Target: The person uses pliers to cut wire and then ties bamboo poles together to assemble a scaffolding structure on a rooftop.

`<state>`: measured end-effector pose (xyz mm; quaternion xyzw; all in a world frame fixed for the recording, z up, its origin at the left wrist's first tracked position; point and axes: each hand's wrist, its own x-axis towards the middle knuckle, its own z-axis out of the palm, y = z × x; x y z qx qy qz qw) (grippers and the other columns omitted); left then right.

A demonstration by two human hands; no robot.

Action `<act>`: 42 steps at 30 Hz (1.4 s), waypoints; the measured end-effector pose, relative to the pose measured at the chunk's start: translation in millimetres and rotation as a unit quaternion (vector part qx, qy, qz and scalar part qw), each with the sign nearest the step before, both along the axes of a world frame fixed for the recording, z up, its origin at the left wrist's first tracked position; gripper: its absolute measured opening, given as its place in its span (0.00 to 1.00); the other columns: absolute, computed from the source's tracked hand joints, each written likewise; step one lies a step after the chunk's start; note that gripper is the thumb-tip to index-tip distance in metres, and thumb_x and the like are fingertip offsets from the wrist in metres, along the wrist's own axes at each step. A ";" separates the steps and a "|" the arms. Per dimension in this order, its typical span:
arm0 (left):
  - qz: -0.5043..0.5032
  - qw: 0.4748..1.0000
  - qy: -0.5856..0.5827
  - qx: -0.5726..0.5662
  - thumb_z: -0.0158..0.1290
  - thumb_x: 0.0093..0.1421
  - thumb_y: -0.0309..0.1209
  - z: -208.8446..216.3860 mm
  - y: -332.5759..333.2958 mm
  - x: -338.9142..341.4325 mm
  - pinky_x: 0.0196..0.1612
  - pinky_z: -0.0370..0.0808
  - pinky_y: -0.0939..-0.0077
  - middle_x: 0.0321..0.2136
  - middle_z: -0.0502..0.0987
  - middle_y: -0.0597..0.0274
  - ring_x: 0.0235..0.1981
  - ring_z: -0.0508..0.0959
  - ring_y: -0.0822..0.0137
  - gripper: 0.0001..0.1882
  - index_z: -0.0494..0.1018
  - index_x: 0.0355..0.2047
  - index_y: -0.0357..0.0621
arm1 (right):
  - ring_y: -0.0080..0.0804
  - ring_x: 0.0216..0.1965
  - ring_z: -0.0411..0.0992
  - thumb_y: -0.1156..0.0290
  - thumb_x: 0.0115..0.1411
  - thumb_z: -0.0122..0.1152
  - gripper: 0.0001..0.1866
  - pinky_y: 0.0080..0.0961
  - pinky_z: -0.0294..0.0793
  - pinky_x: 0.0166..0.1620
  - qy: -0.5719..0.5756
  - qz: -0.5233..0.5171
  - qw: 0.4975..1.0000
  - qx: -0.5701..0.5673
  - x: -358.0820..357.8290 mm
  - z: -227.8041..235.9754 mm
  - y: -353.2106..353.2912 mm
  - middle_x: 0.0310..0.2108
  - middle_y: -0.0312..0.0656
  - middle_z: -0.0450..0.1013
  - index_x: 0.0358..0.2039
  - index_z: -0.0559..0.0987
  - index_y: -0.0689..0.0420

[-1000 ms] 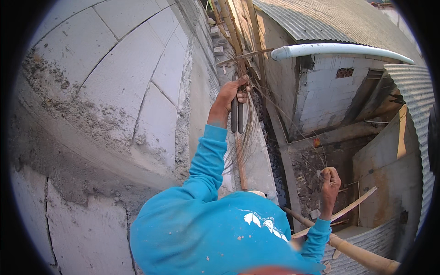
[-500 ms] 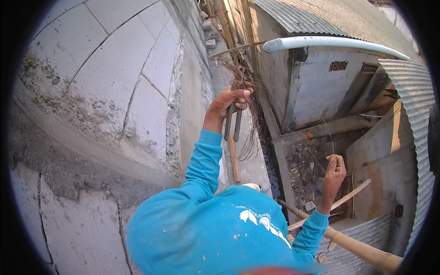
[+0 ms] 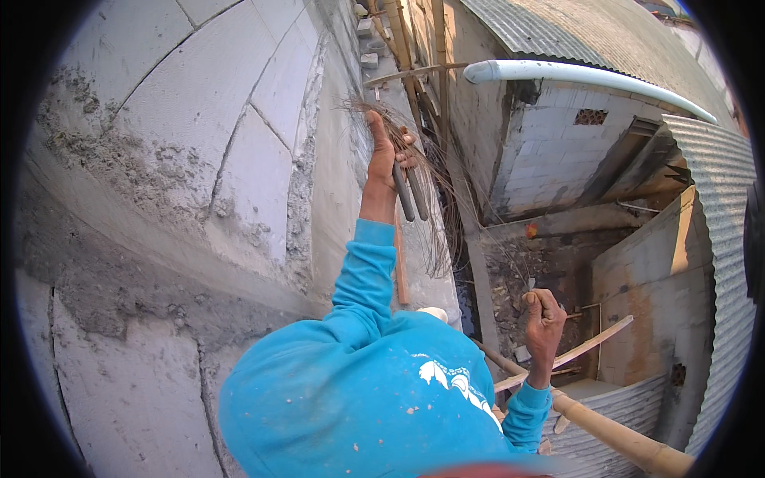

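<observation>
Up near the top centre, the left hand has its fingers clamped round a pair of pincers, handles hanging down, with a bundle of thin tie wire draped from the same grip against the block wall. At lower right, the right hand is curled shut; I cannot tell on what. It looks like sorting out a wire; freeing one strand cleanly seems the next need.
</observation>
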<state>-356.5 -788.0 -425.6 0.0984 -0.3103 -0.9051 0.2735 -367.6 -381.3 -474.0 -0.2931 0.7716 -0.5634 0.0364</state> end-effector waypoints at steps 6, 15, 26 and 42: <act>0.020 0.999 -0.015 -0.021 0.58 0.45 0.70 -1.5 3.3 -5.1 0.13 0.63 0.88 0.23 0.70 0.68 0.11 0.63 0.82 0.37 0.68 0.35 0.49 | 0.24 0.25 0.65 0.72 0.67 0.57 0.08 0.22 0.65 0.30 0.022 -0.033 0.999 -0.002 -2.1 -2.4 14.5 0.25 0.40 0.72 0.33 0.76 0.65; -0.067 0.992 -0.042 -0.098 0.56 0.53 0.67 30.9 20.1 -17.9 0.12 0.61 0.91 0.22 0.69 0.70 0.11 0.62 0.85 0.33 0.66 0.34 0.49 | 0.21 0.25 0.64 0.71 0.68 0.56 0.10 0.22 0.65 0.29 0.003 0.053 0.998 0.017 15.8 6.3 -3.7 0.25 0.38 0.72 0.34 0.76 0.65; -0.069 0.988 -0.080 -0.115 0.66 0.50 0.60 16.4 23.6 -26.0 0.15 0.62 0.88 0.25 0.71 0.68 0.14 0.61 0.84 0.33 0.70 0.38 0.44 | 0.14 0.28 0.59 0.68 0.71 0.53 0.12 0.15 0.58 0.32 -0.072 -0.139 0.984 -0.083 -33.5 -12.5 29.9 0.28 0.28 0.67 0.31 0.75 0.61; -0.129 0.984 0.005 -0.120 0.42 0.68 0.60 15.5 22.4 -10.8 0.18 0.66 0.89 0.31 0.73 0.62 0.18 0.65 0.82 0.34 0.71 0.50 0.37 | 0.19 0.32 0.66 0.68 0.68 0.57 0.12 0.19 0.66 0.38 -0.126 0.022 0.992 -0.016 0.4 -20.8 24.6 0.29 0.34 0.73 0.32 0.77 0.64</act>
